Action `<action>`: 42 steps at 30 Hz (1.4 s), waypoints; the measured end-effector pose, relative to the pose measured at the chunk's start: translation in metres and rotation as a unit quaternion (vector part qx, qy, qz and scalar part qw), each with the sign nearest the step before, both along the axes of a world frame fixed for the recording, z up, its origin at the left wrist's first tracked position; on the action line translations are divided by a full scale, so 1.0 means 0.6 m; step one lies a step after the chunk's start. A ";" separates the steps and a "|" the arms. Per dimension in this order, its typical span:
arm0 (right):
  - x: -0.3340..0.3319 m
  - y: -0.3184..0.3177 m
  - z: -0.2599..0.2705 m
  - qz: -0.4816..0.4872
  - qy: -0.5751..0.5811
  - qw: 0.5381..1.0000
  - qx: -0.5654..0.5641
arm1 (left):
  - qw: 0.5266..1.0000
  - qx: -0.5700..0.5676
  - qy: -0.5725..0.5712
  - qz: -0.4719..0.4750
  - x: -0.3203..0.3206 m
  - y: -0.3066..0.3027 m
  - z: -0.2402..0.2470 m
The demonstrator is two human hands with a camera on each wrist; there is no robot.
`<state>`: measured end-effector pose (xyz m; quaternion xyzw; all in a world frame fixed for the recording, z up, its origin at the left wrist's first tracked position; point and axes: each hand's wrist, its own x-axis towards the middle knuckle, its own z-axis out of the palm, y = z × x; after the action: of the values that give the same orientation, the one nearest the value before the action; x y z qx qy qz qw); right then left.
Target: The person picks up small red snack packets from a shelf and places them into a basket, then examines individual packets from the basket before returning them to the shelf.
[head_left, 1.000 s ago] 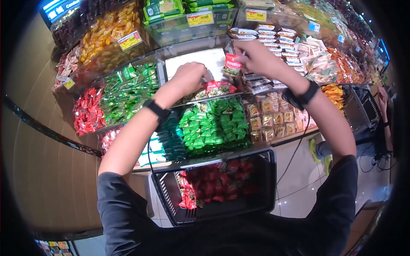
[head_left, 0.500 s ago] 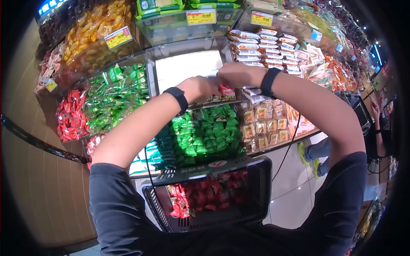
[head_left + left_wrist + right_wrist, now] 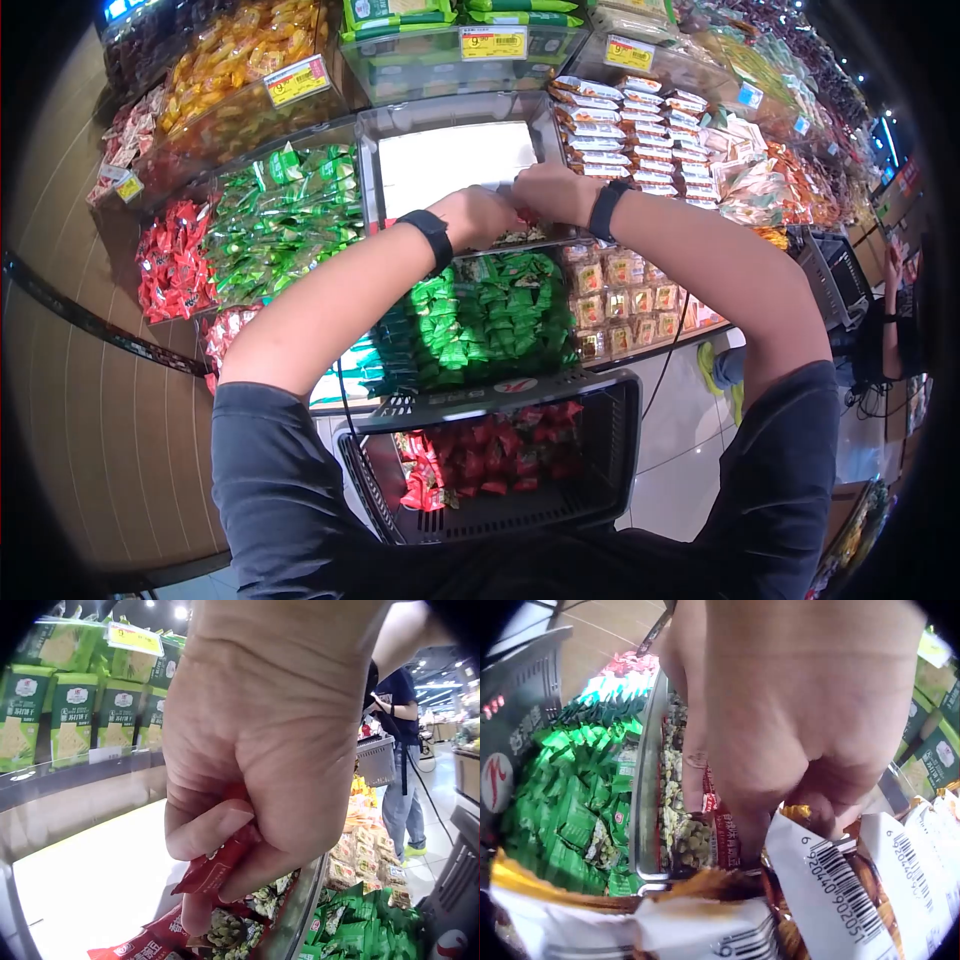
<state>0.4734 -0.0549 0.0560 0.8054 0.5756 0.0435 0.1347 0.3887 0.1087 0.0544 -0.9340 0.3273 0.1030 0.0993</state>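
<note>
My left hand (image 3: 478,218) is at the front of a clear-sided bin (image 3: 545,120) with a white base. In the left wrist view its thumb and fingers pinch a small red snack packet (image 3: 217,866). Under the fingers lie more red packets (image 3: 139,945) with clear windows showing pale green contents. My right hand (image 3: 555,193) is close beside the left, fingers pointing down into the same bin. In the right wrist view its fingertips are hidden behind white-and-brown packets (image 3: 840,881), and I cannot tell whether it holds anything.
A black basket (image 3: 625,450) holding red packets (image 3: 495,450) stands against the shelf in front of me. Green packets (image 3: 490,320) fill the nearer bin. Small boxed snacks (image 3: 620,300) lie to the right. Another person (image 3: 401,742) stands in the aisle.
My right hand has come left and down from the bin's right side, where it held a red packet, to beside my left hand. Over the last half second both hands stay close together.
</note>
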 end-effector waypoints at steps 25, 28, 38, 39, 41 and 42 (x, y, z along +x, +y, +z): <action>-0.010 0.017 0.016 -0.046 0.175 0.979 -0.093 | 0.998 0.033 0.035 0.028 -0.028 0.021 0.023; -0.008 0.011 0.010 0.003 0.167 0.985 -0.053 | 0.996 0.054 0.035 0.068 -0.036 0.022 0.023; 0.033 -0.010 -0.030 0.058 0.208 0.976 -0.004 | 1.000 0.020 -0.008 0.006 -0.028 0.069 0.002; 0.037 -0.011 -0.031 0.053 0.212 0.976 -0.001 | 0.999 0.023 0.000 0.025 -0.028 0.069 0.014; 0.031 -0.010 -0.028 0.047 0.217 0.975 0.004 | 0.999 -0.039 -0.007 -0.006 -0.025 0.078 0.039; 0.024 -0.009 -0.022 0.011 0.212 0.977 0.007 | 0.999 -0.038 -0.005 -0.006 -0.024 0.086 0.050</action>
<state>0.4881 -0.0605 0.0427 0.7907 0.5999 -0.1226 0.0031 0.3742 0.1601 0.0842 -0.9356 0.3362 0.0855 0.0654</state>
